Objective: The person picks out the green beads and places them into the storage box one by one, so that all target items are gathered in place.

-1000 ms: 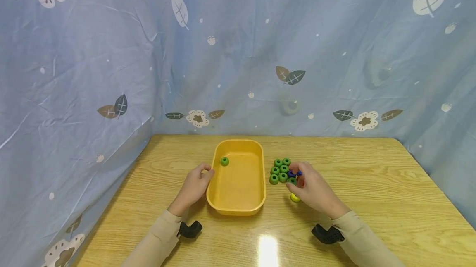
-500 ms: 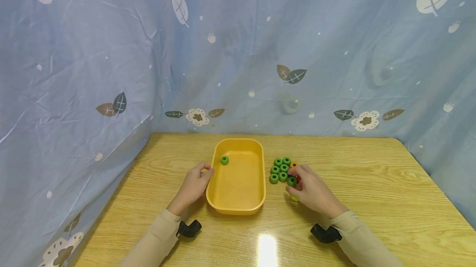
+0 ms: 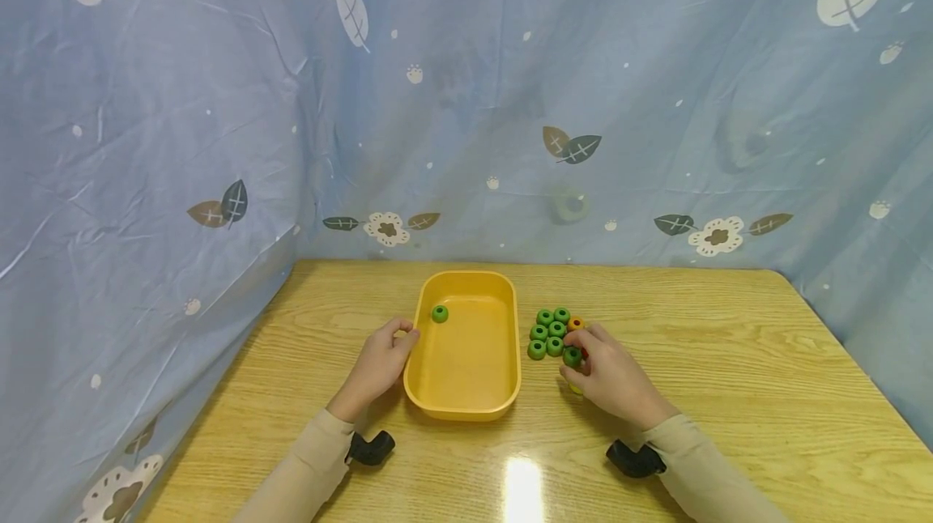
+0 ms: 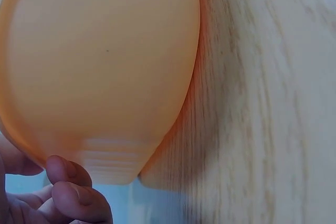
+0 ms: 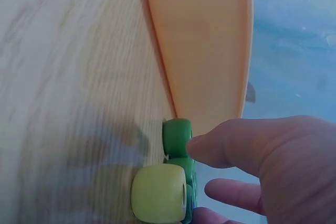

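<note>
My left hand (image 3: 381,357) holds the left rim of a yellow-orange plastic tray (image 3: 466,414). In the left wrist view its fingers curl against the tray's outer wall. One green bead (image 3: 440,314) sits inside, near the far left corner. My right hand (image 3: 614,369) is right of the tray, its thumb and forefinger curled round a green bead (image 3: 572,356). The other fingers partly cover a yellow bead (image 3: 576,388) and a red bead (image 3: 585,353). In the right wrist view the yellow bead blocks much of the grip.
Several green beads (image 3: 555,346) stand in a tight cluster between the tray and my right hand. An orange bead (image 3: 576,324) is at the cluster's far right. The wooden table (image 3: 729,377) backs onto a blue patterned curtain (image 3: 481,118).
My right hand has come slightly nearer and its thumb and forefinger have narrowed round the green bead. The orange bead has come into sight; the blue bead is now hidden. My left hand stays on the tray.
</note>
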Demonstrator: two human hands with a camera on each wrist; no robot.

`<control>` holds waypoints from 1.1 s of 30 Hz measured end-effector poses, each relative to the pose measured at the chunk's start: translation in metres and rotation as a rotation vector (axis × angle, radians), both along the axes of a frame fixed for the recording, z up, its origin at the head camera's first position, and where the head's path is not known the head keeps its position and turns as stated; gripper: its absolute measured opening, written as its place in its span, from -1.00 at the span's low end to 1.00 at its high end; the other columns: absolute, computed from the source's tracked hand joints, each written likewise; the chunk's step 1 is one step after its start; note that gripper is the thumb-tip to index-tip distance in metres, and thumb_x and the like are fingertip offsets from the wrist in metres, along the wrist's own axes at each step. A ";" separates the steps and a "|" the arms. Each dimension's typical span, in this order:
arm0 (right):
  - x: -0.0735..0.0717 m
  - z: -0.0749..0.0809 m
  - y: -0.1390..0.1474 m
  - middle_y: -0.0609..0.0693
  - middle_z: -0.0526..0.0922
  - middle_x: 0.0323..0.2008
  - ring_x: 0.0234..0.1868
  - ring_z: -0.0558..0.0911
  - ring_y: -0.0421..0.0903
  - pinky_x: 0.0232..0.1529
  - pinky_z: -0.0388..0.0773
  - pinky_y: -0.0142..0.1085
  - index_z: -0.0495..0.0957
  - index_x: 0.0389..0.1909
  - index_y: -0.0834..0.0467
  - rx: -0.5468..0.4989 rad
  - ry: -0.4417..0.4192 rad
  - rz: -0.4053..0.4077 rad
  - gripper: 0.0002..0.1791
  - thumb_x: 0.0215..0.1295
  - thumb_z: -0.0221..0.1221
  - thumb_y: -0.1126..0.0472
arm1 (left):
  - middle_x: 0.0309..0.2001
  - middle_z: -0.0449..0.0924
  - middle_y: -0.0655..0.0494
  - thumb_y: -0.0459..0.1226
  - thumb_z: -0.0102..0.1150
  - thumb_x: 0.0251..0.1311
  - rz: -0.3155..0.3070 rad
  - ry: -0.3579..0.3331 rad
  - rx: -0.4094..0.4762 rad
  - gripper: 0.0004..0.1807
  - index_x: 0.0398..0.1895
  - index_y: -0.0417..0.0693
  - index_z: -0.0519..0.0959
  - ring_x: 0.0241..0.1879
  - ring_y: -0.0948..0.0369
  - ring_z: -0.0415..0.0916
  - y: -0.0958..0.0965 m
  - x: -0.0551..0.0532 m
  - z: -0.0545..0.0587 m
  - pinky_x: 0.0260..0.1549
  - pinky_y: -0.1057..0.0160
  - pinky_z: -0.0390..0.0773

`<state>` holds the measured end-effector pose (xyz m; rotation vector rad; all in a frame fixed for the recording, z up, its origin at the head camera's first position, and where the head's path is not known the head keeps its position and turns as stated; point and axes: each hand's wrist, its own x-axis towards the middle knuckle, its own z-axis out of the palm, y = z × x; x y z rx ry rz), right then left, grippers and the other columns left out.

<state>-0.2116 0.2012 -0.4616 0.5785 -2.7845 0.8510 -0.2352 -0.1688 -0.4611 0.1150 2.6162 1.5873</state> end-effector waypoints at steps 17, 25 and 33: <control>0.000 -0.009 -0.007 -0.04 0.55 -0.18 -0.39 0.38 -0.25 -0.35 0.41 -0.36 0.67 -0.15 0.10 0.077 0.037 0.037 -0.77 0.17 0.38 0.35 | -0.48 0.64 -0.03 -0.13 0.00 0.60 0.013 0.006 -0.017 -0.72 0.07 -0.15 0.52 -0.61 0.21 0.44 0.001 0.000 -0.002 -0.61 0.27 0.40; -0.001 -0.010 -0.009 -0.05 0.55 -0.21 -0.44 0.35 -0.32 -0.40 0.40 -0.41 0.68 -0.17 0.10 0.008 0.056 0.048 -0.75 0.15 0.39 0.40 | -0.43 0.69 -0.04 -0.12 -0.01 0.60 0.014 0.012 -0.021 -0.71 0.07 -0.16 0.52 -0.56 0.20 0.51 0.000 0.000 -0.002 -0.58 0.26 0.44; 0.000 -0.005 -0.011 -0.07 0.54 -0.23 -0.42 0.38 -0.32 -0.39 0.43 -0.41 0.67 -0.15 0.12 -0.091 0.086 0.068 -0.73 0.16 0.39 0.43 | -0.51 0.61 -0.02 -0.12 -0.02 0.61 0.002 0.002 -0.023 -0.69 0.10 -0.16 0.53 -0.64 0.21 0.41 0.000 0.000 -0.002 -0.63 0.29 0.38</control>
